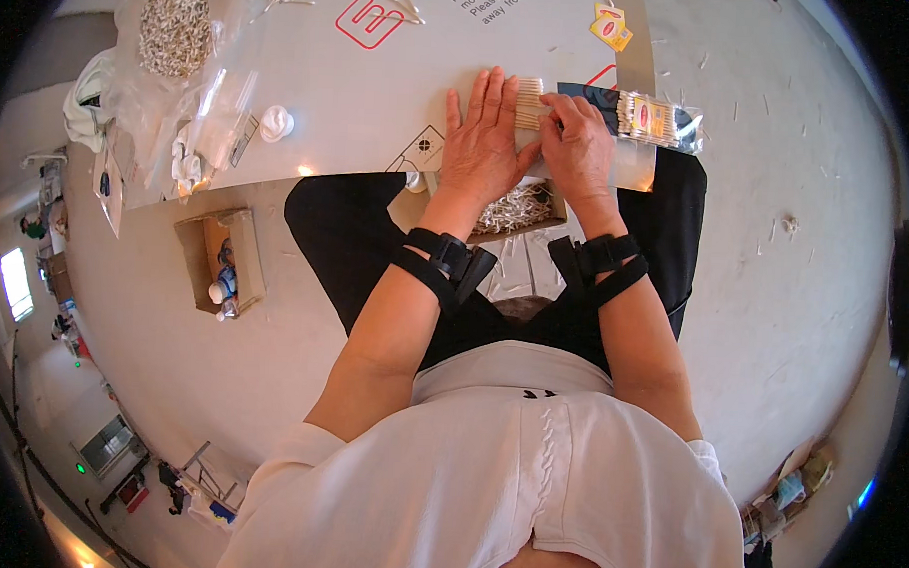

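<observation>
A neat row of cotton swabs (529,102) lies side by side on the grey table, between my hands. Flat beside its left edge rests my left hand (483,135), fingers stretched out and holding nothing. My right hand (580,143) is curled, with thumb and fingertips closed at the row's right edge; parts of the swabs there are hidden under it. Just beyond the right hand, a dark strip (591,95) lies by a clear packet of cotton swabs (648,118) with a yellow label.
At the table's left stands a clear bag of many swabs (175,24), near a small white round object (276,124). Yellow labels (611,27) lie at the far right. An open box of swabs (517,208) sits below the table edge; a cardboard box (250,262) is on the floor.
</observation>
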Available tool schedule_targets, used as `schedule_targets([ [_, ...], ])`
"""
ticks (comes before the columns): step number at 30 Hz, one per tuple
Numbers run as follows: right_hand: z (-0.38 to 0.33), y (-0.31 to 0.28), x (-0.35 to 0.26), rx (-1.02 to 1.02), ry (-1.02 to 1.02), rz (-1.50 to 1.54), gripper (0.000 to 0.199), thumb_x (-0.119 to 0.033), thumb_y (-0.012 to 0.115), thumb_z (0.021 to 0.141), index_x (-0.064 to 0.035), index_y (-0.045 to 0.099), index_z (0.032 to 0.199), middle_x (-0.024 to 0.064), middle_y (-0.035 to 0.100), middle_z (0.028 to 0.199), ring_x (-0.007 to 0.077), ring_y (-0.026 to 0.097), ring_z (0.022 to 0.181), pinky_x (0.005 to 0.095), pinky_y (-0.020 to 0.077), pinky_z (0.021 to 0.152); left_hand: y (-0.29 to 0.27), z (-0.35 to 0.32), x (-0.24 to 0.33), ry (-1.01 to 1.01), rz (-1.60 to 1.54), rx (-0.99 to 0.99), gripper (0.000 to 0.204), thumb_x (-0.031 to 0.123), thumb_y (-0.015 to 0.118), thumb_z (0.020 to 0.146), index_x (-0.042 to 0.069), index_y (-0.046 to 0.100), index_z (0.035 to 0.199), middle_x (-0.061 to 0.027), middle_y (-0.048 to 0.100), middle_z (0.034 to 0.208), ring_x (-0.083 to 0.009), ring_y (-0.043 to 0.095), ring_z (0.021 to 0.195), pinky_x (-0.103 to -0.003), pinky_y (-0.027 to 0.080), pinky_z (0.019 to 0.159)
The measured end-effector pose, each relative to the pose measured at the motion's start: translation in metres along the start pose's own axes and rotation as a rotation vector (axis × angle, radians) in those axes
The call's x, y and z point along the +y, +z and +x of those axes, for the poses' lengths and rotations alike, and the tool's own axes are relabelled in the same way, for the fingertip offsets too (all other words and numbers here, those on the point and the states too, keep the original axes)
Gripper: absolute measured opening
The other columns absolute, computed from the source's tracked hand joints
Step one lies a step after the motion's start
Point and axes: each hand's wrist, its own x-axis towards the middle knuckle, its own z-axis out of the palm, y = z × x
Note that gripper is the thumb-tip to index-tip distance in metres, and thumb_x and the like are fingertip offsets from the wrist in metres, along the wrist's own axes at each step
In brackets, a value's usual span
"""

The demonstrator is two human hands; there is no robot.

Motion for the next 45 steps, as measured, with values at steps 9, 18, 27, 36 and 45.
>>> schedule_targets([
  [9, 0.002, 0.001, 0.001, -0.005, 0.005, 0.019, 0.015, -0.012, 0.063, 0.079, -0.0115, 0.066, 0.094, 0.0093, 0.063, 0.082, 0.0311, 0.062, 0.081, 0.0432, 0.0507, 0.069, -0.001, 0.000, -0.001, -0.003, 0.013, -0.050, 0.088, 0.047, 0.065, 0.083, 0.003, 0.027, 0.150, -0.0161, 0.024, 0.157, -0.0296, 0.017, 0.148, -0.056, 0.009, 0.117],
  [18, 0.007, 0.001, 0.000, -0.030, 0.037, 0.005, 0.023, -0.013, 0.064, 0.079, -0.0140, 0.068, 0.101, 0.0091, 0.064, 0.082, 0.0305, 0.064, 0.082, 0.0423, 0.0515, 0.070, -0.003, 0.000, 0.001, -0.014, -0.006, -0.047, 0.088, 0.046, 0.065, 0.083, 0.003, 0.027, 0.149, -0.0161, 0.024, 0.157, -0.0296, 0.017, 0.148, -0.056, 0.009, 0.117],
  [27, 0.007, 0.002, 0.001, -0.035, 0.049, -0.011, 0.021, -0.014, 0.064, 0.079, -0.0154, 0.068, 0.100, 0.0077, 0.063, 0.082, 0.0300, 0.064, 0.083, 0.0418, 0.0519, 0.070, -0.003, 0.000, 0.001, -0.007, 0.006, -0.050, 0.088, 0.047, 0.065, 0.083, 0.003, 0.026, 0.149, -0.0165, 0.024, 0.157, -0.0298, 0.017, 0.148, -0.056, 0.009, 0.117],
  [36, 0.008, 0.000, -0.001, -0.042, 0.057, -0.003, 0.010, -0.014, 0.063, 0.080, -0.0148, 0.067, 0.089, 0.0073, 0.063, 0.079, 0.0293, 0.065, 0.081, 0.0416, 0.0518, 0.066, -0.001, 0.000, 0.000, -0.006, 0.004, -0.040, 0.088, 0.047, 0.065, 0.083, 0.003, 0.027, 0.149, -0.0166, 0.024, 0.157, -0.0300, 0.017, 0.148, -0.057, 0.010, 0.117],
  [45, 0.013, 0.001, -0.001, -0.030, 0.114, 0.046, 0.013, -0.012, 0.062, 0.080, -0.0118, 0.067, 0.091, 0.0096, 0.066, 0.083, 0.0316, 0.065, 0.081, 0.0419, 0.0522, 0.067, -0.001, 0.000, -0.001, -0.010, 0.001, -0.045, 0.087, 0.047, 0.064, 0.084, 0.004, 0.027, 0.149, -0.0160, 0.024, 0.157, -0.0300, 0.017, 0.148, -0.057, 0.010, 0.116],
])
